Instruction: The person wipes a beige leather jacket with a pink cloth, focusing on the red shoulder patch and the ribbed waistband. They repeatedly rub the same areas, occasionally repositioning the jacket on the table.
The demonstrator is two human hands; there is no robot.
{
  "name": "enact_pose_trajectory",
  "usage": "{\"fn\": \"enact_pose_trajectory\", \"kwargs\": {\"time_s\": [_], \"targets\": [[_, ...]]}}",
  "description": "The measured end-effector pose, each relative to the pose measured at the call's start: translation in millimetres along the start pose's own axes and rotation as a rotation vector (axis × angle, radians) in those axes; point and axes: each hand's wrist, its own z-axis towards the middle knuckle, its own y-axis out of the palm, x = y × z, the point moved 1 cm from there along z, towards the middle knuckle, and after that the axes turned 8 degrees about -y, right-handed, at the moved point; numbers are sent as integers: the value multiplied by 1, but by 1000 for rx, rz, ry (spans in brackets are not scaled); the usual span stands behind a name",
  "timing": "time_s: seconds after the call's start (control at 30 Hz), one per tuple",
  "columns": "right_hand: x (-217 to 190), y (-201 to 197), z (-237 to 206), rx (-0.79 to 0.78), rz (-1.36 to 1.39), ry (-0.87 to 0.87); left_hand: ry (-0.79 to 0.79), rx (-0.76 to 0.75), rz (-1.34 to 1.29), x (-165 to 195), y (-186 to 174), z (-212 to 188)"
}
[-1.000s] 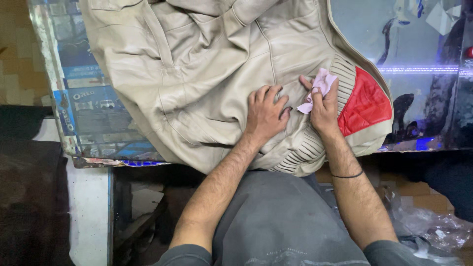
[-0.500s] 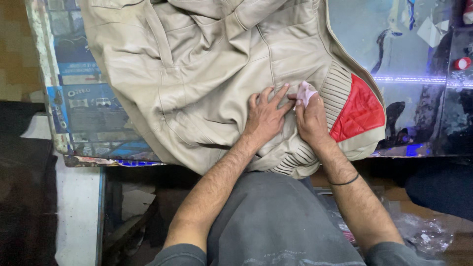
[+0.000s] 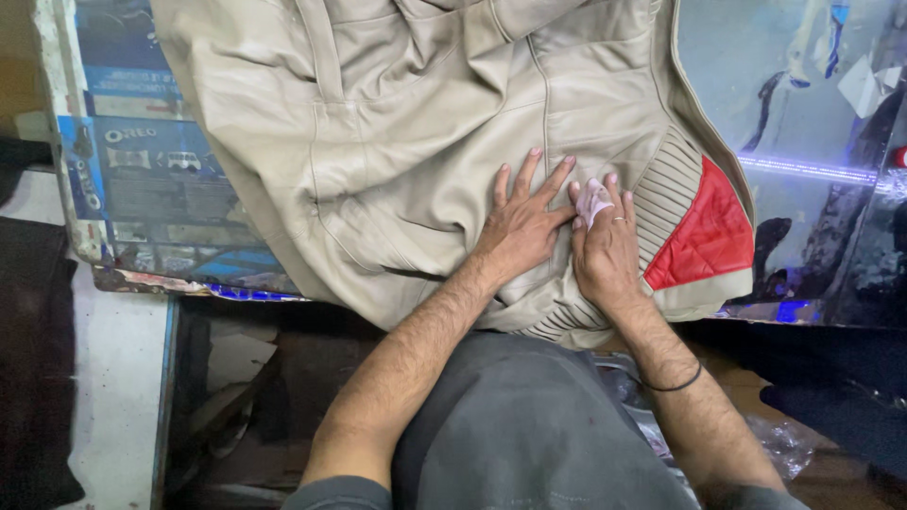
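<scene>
1. head view: the right hand (image 3: pixel 605 250) now lies flat on the beige leather jacket (image 3: pixel 397 142), fingers together and pressed down over a small pink cloth (image 3: pixel 593 200); a second ago that cloth was lifted, pinched clear of the surface
2. the left hand (image 3: pixel 520 227) stays spread, fingers apart and empty, palm down just beside the right, touching it at the thumb side
3. the jacket stays draped over the worktable (image 3: pixel 142 179), its red quilted panel (image 3: pixel 704 236) just right of the right hand
4. judging from the cloth coming down onto the leather, the wiping of this patch near the ribbed section looks under way, with the left hand bracing the hide
</scene>
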Motion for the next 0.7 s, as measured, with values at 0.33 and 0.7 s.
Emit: {"fn": "enact_pose_trajectory", "kwargs": {"time_s": [0.33,0.7], "targets": [[5,-5,-5,-118,75,147,-30,-73,-2,-7,1,1],[9,-5,-7,-137,159,176,1,42,4,-4,5,-1]]}}
